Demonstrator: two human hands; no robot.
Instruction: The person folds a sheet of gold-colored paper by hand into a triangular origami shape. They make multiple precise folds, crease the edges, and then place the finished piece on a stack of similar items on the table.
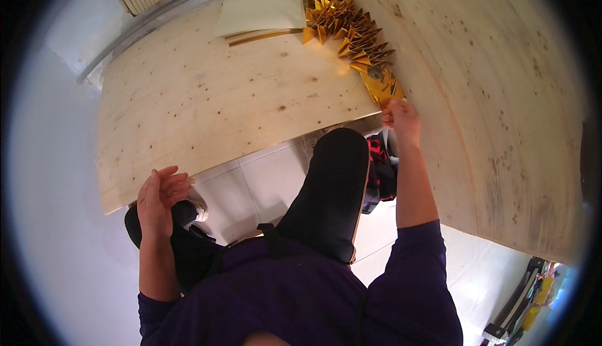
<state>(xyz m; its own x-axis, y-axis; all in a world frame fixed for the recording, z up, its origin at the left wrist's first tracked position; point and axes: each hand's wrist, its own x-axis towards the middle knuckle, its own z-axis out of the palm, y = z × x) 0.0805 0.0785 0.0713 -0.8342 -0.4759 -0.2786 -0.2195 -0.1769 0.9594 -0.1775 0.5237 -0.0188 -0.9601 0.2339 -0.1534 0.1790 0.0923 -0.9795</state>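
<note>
A long row of folded gold foil paper pieces (360,35) runs down the right side of the plywood table (244,87) towards its near edge. At the row's near end, my right hand (402,118) pinches a gold piece (388,94) between thumb and fingers. My left hand (162,193) is raised by the table's near left edge, fingers apart and slightly curled, holding nothing. At the back of the table lies a stack of pale sheets (263,12), with gold edges showing beneath it.
A tall plywood panel (470,110) borders the table on the right. A grey pipe (164,14) runs along the back and left wall. Below the table edge are my legs and a dark and red cloth item (381,172). Assorted items lie at lower right.
</note>
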